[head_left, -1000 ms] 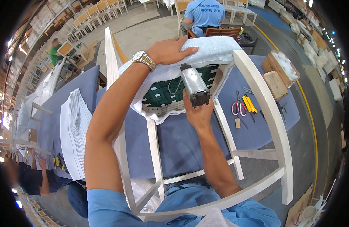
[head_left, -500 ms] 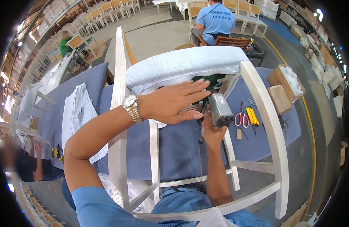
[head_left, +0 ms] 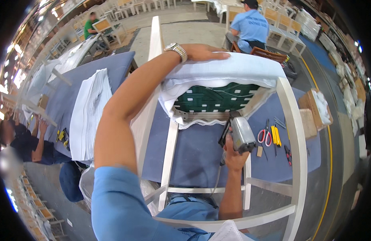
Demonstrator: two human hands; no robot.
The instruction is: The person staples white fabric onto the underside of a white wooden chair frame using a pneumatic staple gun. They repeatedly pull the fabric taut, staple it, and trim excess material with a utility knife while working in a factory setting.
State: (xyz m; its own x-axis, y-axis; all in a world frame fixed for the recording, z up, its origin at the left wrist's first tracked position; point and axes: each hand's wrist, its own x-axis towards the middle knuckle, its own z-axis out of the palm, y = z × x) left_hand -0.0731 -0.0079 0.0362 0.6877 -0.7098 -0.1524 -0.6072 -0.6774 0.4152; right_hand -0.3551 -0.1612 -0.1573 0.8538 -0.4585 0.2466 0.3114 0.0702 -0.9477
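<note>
A white wooden chair is tipped on the blue-grey padded table, its seat underside facing me. Pale fabric wraps the seat, and its loose, wavy edge hangs round the green woven webbing. My left hand lies over the seat's far edge on the fabric, fingers stretched out, a watch at its wrist. Below the seat's near rail, my right hand grips a grey pneumatic staple gun with a hose trailing down. The staple gun's nose is close to the rail; whether it touches I cannot tell.
Red-handled scissors, a yellow cutter, red-handled pliers and a small wood block lie to the right. Beyond them stands a cardboard box. Folded fabric is stacked left. Other people sit or work around.
My left hand has moved from before the seat's underside up onto its far edge, uncovering the webbing. The staple gun, in my right hand, has shifted down and right in the picture. My view has shifted.
</note>
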